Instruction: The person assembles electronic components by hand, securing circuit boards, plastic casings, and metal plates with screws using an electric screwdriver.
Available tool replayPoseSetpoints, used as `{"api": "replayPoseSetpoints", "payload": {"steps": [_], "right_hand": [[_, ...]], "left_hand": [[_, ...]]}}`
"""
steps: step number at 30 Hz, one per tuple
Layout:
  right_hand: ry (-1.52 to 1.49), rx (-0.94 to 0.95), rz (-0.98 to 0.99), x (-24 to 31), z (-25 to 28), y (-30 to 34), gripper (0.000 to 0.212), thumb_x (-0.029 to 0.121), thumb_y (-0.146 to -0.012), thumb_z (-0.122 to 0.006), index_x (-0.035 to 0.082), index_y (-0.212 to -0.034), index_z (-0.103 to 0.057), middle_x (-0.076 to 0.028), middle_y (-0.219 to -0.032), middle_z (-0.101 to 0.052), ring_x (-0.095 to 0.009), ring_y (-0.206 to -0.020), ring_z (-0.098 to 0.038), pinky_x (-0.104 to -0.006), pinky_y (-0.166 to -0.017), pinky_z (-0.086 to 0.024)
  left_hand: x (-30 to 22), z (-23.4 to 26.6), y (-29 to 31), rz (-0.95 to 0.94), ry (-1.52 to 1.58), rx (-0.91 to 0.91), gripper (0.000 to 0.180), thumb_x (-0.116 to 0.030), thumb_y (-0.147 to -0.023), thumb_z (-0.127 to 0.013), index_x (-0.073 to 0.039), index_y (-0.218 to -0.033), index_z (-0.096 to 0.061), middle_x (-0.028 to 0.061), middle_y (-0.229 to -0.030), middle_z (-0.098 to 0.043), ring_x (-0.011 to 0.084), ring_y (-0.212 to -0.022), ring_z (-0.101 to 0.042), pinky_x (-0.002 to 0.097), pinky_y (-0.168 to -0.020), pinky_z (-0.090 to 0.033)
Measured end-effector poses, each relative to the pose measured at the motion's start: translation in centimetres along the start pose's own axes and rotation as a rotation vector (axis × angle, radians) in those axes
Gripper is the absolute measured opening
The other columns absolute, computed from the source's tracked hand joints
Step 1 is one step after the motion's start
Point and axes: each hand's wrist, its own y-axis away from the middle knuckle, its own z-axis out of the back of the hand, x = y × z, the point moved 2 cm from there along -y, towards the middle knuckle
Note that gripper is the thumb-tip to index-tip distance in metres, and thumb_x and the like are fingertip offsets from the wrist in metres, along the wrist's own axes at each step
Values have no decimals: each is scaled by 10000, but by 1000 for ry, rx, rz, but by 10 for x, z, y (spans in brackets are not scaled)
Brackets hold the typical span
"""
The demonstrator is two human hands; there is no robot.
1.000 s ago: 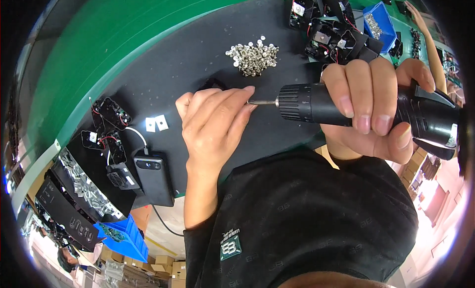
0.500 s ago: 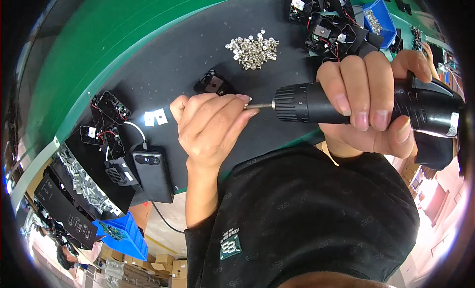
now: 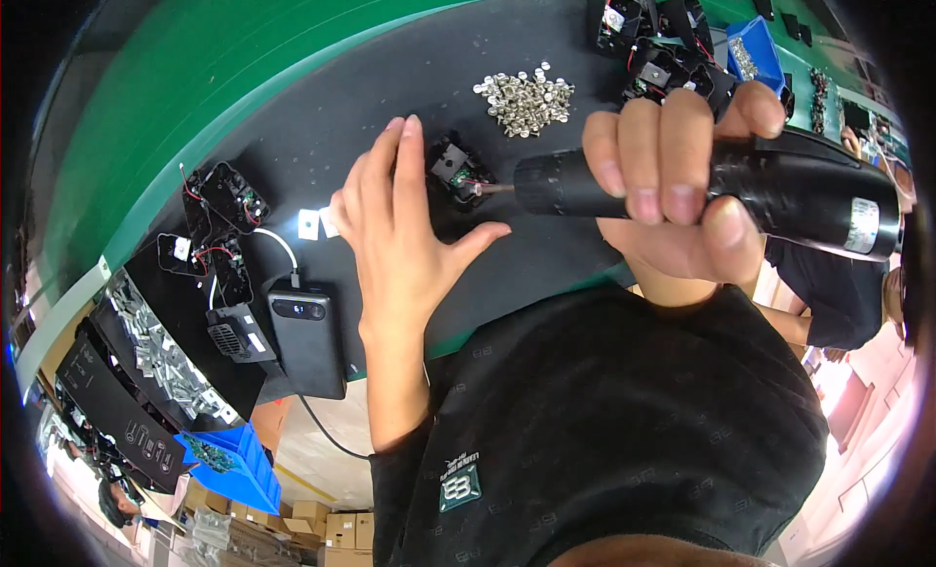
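Observation:
My right hand [image 3: 673,192] is wrapped round a black electric screwdriver [image 3: 804,196], held nearly level with its bit pointing left. The bit's tip reaches a small black plastic housing [image 3: 450,163] lying on the dark mat; whether it sits in a screw there cannot be made out. Inside the housing show a grey metal plate and a bit of green board. My left hand [image 3: 395,231] is open, fingers stretched and thumb out, just left of the housing and holding nothing. Beyond the housing lies a loose pile of silvery screws [image 3: 526,104].
Several wired black housings [image 3: 229,196] lie at left, near a black power bank [image 3: 310,348] with a white cable. More housings [image 3: 648,40] crowd the far right beside a blue bin [image 3: 770,70] of screws. Metal pieces [image 3: 171,357] and another blue bin [image 3: 249,474] are at lower left.
My left hand has let go at the bit's tip and opened, its fingers now stretched beside the housing. The screwdriver has moved left, its tip from my left fingers to the housing.

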Motion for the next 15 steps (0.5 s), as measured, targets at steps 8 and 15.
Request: {"api": "replayPoseSetpoints", "payload": {"steps": [8,15], "right_hand": [[293,-123,20,-24,-2,-1,538,217,-860,-622,224,-1332,-365,21,-740,-456,-133,-655,-467,-338,-705,-408],[254,-113,22,-31,1,1,409,98,-865,-598,153,-1191,-357,-23,-755,-509,-145,-665,-517,-343,-687,-452]], "left_hand": [[10,-13,-1,79,-9,96,825,-253,-504,-855,-151,-1272,-572,46,-1089,-550,248,-987,-510,416,-908,-338],[13,-15,-4,91,49,101,766,-238,-498,-840,-177,-1228,-613,35,-1039,-542,239,-956,-507,414,-895,-346]]}}
